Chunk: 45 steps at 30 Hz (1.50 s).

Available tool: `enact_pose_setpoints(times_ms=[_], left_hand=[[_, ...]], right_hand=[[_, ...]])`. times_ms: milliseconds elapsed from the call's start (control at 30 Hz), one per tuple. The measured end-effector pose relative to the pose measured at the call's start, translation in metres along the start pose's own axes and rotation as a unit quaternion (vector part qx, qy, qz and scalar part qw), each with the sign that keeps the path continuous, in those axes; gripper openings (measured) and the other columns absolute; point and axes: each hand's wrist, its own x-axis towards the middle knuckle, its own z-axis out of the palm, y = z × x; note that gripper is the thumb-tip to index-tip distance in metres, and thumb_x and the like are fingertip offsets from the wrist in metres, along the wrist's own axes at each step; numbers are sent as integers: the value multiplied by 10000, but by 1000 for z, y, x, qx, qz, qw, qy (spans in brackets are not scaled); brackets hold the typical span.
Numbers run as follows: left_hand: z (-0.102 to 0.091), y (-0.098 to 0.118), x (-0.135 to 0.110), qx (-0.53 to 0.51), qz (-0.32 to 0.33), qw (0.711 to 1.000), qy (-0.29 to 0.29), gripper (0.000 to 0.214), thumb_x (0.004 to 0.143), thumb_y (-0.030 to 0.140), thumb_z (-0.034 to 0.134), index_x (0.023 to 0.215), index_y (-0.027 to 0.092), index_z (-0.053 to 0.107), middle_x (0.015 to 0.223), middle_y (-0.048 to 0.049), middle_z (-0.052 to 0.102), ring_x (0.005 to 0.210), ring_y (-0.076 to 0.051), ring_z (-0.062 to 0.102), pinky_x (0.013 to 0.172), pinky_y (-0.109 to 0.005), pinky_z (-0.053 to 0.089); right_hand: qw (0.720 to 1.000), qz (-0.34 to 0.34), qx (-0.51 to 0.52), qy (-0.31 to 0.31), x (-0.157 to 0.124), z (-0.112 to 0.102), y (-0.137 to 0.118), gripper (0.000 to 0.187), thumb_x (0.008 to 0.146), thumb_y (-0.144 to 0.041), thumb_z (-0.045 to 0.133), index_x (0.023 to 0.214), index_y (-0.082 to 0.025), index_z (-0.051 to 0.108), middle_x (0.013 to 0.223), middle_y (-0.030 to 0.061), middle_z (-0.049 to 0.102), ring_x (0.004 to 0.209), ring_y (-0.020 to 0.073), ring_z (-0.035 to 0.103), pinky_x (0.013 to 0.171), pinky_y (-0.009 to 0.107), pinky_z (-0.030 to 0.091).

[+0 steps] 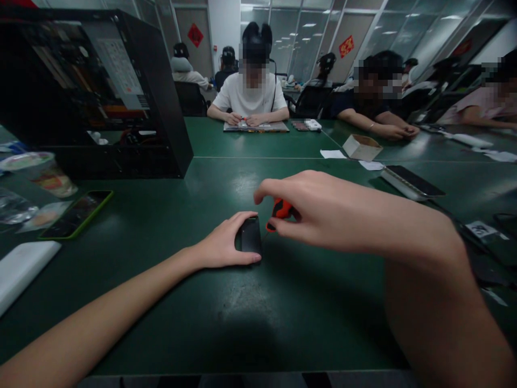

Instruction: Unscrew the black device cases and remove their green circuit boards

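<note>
On the green table (161, 302) lies a small flat black device (251, 235), its exact kind unclear. My left hand (224, 241) grips it, thumb along the near end and fingers along the far end. Just to its right, my right hand (311, 207) is closed around a red-and-black screwdriver handle (281, 209). The thin shaft slants down and left toward the device's right edge; whether the tip touches is too small to tell. Part of the handle is hidden inside my right palm.
An open black computer case (157, 91) stands at the left back. Nearby are a phone with a green edge (78, 215), a plastic cup (40, 172) and a white box-like object (24, 269). At right are a small open box (362, 147) and a black-topped device (414, 182). People sit opposite.
</note>
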Motion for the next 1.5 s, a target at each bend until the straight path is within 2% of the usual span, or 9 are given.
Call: enact_pose_setpoints(times_ms=[133,267,367,467,567,767,1100,1400,1500], left_hand=[[1,-1,0,6,-12,1000,1,1024,717,530,837,1543,202,329,1554,-175,440,1383,-404,473,1153,-565,391],[1,-1,1,9,-1,1000,-5,961,729,539,828,1513,210,381,1531,-153,472,1374,-397,480,1160,-551,389],[-3,-2,1,5,-9,1000,-19,995,731,566,822,1533,210,352,1540,-158,459,1377,-405,476,1161,-555,389],[-12,-5,0,8,-10,998,-69,1152,695,618,831,1588,200,236,1583,-185,389,1406,-425,438,1160,-566,386],[-19,-7,-1,33,-26,995,-96,1133,712,642,806,1594,216,235,1540,-190,441,1350,-436,491,1110,-580,425],[-18,-4,0,59,-31,994,-81,1059,729,644,783,1562,209,296,1508,-186,483,1324,-426,515,1111,-572,422],[-18,-1,0,64,-21,995,-72,1021,750,621,775,1543,159,330,1492,-181,509,1306,-415,536,1117,-534,432],[-15,-7,1,53,-7,997,-60,1013,719,619,799,1523,184,361,1482,-186,524,1310,-411,543,1110,-546,433],[-16,-5,1,48,-8,997,-62,1003,726,614,792,1518,174,363,1483,-195,522,1307,-412,544,1104,-549,436]], right_hand=[[998,23,-24,-62,4,-9,-9,180,882,-308,711,1028,-205,687,885,33,698,749,172,608,605,271,333],[994,61,-61,-66,10,-7,-13,311,967,-450,606,1133,-195,671,900,56,714,772,190,625,642,282,364],[992,70,-83,-64,11,-5,-11,290,988,-380,578,1190,-192,662,873,55,715,745,187,625,648,286,368],[995,43,-67,-64,9,-7,-9,306,966,-307,609,1246,-187,633,912,48,722,766,181,633,660,280,375],[997,32,-61,-47,9,-8,-9,313,955,-320,635,1240,-190,627,934,45,725,805,189,647,681,281,386],[993,64,-100,3,16,-3,-8,266,962,-347,640,1174,-186,629,971,74,728,887,227,665,739,303,404],[992,70,-106,-24,22,5,-5,306,981,-354,615,1234,-182,619,1010,95,746,917,257,698,743,327,436],[986,90,-138,-20,25,12,-3,291,1004,-435,554,1119,-188,656,885,85,725,804,232,666,679,306,399],[991,70,-118,-8,24,14,-3,290,1003,-330,541,1242,-179,603,997,97,729,884,238,664,720,311,407]])
